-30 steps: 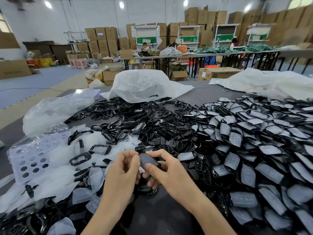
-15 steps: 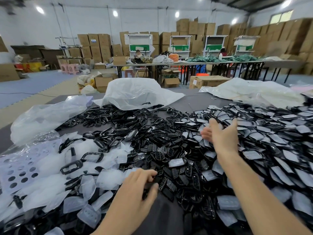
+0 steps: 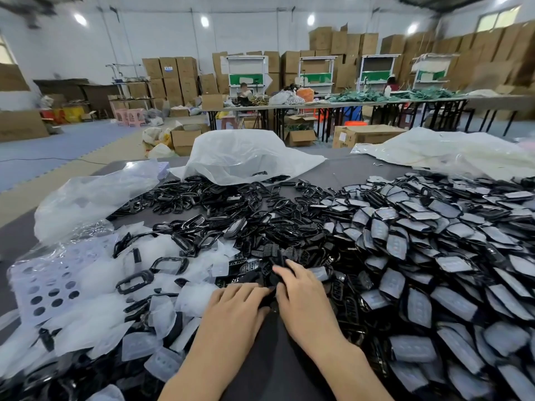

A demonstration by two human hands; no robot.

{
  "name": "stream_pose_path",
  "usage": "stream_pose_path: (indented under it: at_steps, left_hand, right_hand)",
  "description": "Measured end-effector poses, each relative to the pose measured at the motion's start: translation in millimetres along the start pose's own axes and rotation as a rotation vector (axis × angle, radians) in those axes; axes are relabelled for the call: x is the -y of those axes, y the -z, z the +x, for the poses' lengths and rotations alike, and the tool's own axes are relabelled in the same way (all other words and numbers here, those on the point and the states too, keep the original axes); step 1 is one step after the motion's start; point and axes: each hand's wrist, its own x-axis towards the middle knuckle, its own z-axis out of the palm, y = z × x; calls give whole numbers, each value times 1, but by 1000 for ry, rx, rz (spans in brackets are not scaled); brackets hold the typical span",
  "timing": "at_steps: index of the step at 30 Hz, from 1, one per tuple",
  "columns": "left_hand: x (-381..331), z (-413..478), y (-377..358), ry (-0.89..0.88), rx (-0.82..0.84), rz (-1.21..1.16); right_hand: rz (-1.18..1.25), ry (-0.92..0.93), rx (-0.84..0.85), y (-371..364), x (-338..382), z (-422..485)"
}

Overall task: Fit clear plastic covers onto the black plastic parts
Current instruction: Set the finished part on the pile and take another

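While both hands lie close together at the near edge of the heap, the left hand rests palm down with its fingers almost straight and side by side, and the tips reach the first of the loose black plastic parts. Just beside it, the right hand has its fingers bent down into the same black pieces. Its fingertips are hidden among them, so it cannot be told if this hand holds one or only touches them. These black plastic parts, oval frames and smaller pieces with button holes, are spread over the middle of the dark grey table, directly in front of the hands. The thin, milky clear plastic covers lie scattered to the left of the left hand, and some of them overlap black frames. To the right of the right hand a large heap of covered black parts, each with a clear cover on it, goes up to the right edge of the view. A pale sheet with round holes lies at the far left, and crumpled plastic bags sit behind the heaps. Further back stand long tables and stacked brown cardboard boxes along the wall.
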Motion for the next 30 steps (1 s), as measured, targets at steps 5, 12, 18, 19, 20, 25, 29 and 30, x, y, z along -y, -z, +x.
stream_pose_path:
  at_steps: [5, 12, 18, 19, 20, 25, 29, 30]
  left_hand:
    - [2, -1, -2, 97, -57, -50]
    - [0, -2, 3, 277, -85, -166]
    - [6, 0, -1, 370, -56, -274]
    - [6, 0, -2, 371, -52, -280]
    - [5, 0, -3, 363, -51, -276]
    - [6, -2, -2, 345, -86, -275]
    - [9, -2, -2, 422, -101, -444]
    - [10, -2, -1, 438, -124, -492]
  right_hand:
    - [-68, 26, -65, -4, -6, -4]
    - [-95, 15, -84, 2, -3, -6]
    - [-1, -1, -237, 13, 4, 26]
    - [12, -9, -237, 14, 4, 38]
    - [17, -21, -228, 14, 3, 52]
    - [-166, -113, -13, -1, -4, 107]
    - [-290, -140, 65, -14, -16, 112]
    - [-281, -137, 32, -14, -18, 110]
